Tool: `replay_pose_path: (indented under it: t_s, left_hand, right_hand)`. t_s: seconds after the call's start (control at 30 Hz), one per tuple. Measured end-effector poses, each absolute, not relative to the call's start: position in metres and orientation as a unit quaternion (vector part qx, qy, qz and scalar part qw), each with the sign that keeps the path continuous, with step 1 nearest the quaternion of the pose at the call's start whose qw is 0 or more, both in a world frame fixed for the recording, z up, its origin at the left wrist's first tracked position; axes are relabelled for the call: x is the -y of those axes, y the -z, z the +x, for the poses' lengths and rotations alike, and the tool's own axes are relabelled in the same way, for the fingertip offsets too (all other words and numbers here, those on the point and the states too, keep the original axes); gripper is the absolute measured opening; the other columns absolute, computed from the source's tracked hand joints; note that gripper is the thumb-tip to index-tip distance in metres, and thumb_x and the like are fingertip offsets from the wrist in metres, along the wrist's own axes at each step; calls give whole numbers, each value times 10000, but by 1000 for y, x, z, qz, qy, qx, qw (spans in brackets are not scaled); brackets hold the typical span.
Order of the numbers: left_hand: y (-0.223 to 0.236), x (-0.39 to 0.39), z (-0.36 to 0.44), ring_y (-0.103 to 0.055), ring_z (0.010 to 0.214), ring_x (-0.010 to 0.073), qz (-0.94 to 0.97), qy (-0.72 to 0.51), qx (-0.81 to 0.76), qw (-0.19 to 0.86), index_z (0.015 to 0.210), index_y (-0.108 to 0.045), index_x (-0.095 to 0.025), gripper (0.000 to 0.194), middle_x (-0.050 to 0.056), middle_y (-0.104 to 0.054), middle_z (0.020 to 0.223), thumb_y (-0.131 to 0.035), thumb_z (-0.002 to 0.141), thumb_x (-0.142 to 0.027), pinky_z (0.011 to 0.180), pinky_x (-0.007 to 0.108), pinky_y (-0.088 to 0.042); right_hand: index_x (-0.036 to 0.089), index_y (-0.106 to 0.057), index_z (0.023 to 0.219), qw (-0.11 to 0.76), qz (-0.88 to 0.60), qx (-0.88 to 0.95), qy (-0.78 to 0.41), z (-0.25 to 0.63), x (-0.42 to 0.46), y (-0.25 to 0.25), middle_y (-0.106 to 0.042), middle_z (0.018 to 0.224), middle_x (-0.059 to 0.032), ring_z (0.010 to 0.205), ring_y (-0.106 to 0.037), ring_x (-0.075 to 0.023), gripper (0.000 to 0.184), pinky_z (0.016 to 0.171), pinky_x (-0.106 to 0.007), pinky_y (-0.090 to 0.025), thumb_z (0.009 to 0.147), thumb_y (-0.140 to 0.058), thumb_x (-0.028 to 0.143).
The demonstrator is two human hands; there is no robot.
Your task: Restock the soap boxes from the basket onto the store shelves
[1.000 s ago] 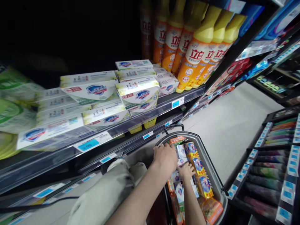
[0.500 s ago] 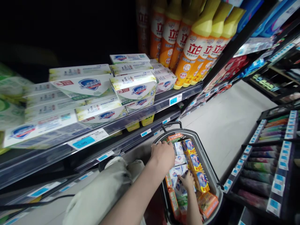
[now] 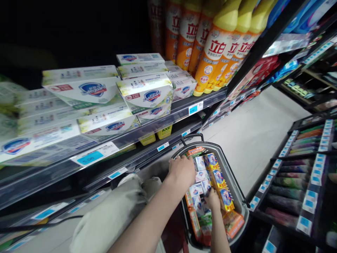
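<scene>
A grey shopping basket [image 3: 238, 186] stands on the floor beside the shelf, filled with rows of small boxes and packets. My left hand [image 3: 183, 172] lies over its left side, fingers bent down among the packets; what they hold, if anything, is hidden. Inside the basket, my right hand [image 3: 213, 200] has its fingers closed against a small white soap box [image 3: 206, 186]. Other white soap boxes [image 3: 196, 189] lie between the hands, with a dark gap just left of my right fingers. Yellow-and-blue packs [image 3: 218, 179] line the right side, and an orange packet [image 3: 233, 223] sits near the front.
White soap cartons [image 3: 92, 89] are stacked on the shelf [image 3: 147, 126] at left. Orange bottles with yellow caps [image 3: 213, 49] stand behind them. A pale bag or cloth [image 3: 110, 214] hangs beside my left arm. A low rack of packets [image 3: 292, 182] stands to the right.
My right hand has shifted slightly up inside the basket, its fingers drawing in. A dark gap shows among the soap boxes beside it. My left hand stays nearly in place.
</scene>
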State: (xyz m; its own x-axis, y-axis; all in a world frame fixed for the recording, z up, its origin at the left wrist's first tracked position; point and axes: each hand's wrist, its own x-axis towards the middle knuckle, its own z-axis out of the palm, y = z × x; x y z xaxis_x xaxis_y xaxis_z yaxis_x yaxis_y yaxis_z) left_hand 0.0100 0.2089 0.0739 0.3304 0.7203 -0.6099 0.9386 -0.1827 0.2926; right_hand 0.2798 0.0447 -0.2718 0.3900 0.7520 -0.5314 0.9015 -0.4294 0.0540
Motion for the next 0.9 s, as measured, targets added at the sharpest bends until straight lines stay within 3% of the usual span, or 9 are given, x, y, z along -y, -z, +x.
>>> replay_pose_path:
  t_s: [0.17,0.3,0.47,0.57,0.73,0.9]
  left_hand:
    - [-76,-209,9,-519,1176,314,754,169,-549,319,1261,-534,-93,412,152,-573,1222,-501,916,-316,965,494,-446]
    - [-74,-208,10,-527,1161,306,756,162,-549,316,1247,-541,-89,399,153,-576,1213,-502,912,-303,956,477,-454]
    - [-74,-207,10,-531,1157,302,755,165,-550,316,1243,-543,-93,381,151,-577,1212,-490,915,-281,947,472,-460]
    - [-74,-207,10,-532,1158,299,755,165,-550,317,1246,-543,-91,371,153,-576,1218,-466,921,-253,951,472,-459]
    - [-76,-207,10,-526,1166,296,755,169,-550,316,1252,-543,-95,361,151,-577,1219,-402,935,-196,972,485,-442]
    - [-75,-208,11,-526,1166,296,757,170,-547,314,1256,-536,-96,364,148,-574,1224,-406,931,-199,961,478,-449]
  right_hand:
    - [119,-295,1446,167,828,-494,208,266,-48,261,-430,1390,-210,1235,-456,-344,752,930,-444,-418,784,-578,334]
    - [173,-283,1477,173,801,-555,143,251,-47,253,-369,1452,-207,1279,-389,-369,859,1014,-492,-310,728,-671,337]
    - [337,-469,1374,211,714,-652,142,249,-64,244,-394,1465,-123,1254,-405,-352,629,988,-472,-313,781,-609,182]
    - [317,-550,1305,223,644,-719,135,248,-80,241,-480,1388,-129,1214,-442,-337,499,986,-477,-328,845,-495,132]
    - [210,-563,1302,249,508,-811,148,241,-92,244,-531,1346,-152,1236,-449,-307,485,1064,-482,-308,848,-460,76]
    - [170,-574,1286,249,496,-821,134,241,-91,247,-567,1308,-157,1224,-472,-301,463,1054,-488,-343,889,-358,68]
